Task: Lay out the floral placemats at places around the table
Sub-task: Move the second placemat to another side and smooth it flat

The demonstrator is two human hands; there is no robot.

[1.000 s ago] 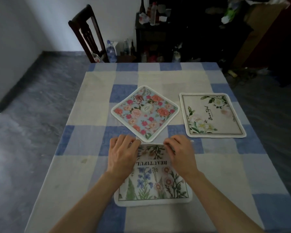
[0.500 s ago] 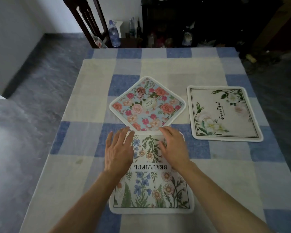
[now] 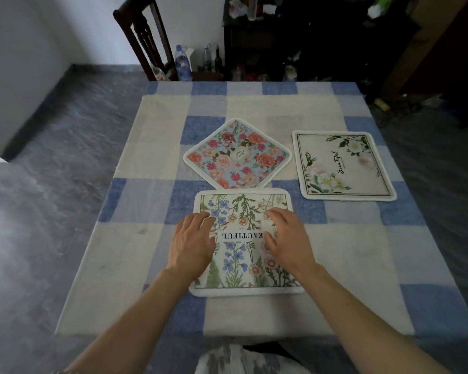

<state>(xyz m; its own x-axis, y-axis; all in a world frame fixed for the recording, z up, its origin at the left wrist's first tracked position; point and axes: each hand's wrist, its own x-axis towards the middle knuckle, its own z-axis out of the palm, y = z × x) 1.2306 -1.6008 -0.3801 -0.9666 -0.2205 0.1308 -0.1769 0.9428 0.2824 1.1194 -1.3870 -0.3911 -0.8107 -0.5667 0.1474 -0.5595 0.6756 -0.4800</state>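
I press both hands, left hand (image 3: 193, 240) and right hand (image 3: 287, 238), fingers spread flat, on the wildflower placemat (image 3: 245, 244) near the table's (image 3: 114, 265) near edge, probably to smooth it; two other placemats lie beyond.

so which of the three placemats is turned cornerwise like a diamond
The blue placemat with pink roses in the middle of the table. The white-flower placemat and the wildflower placemat under both hands lie square.
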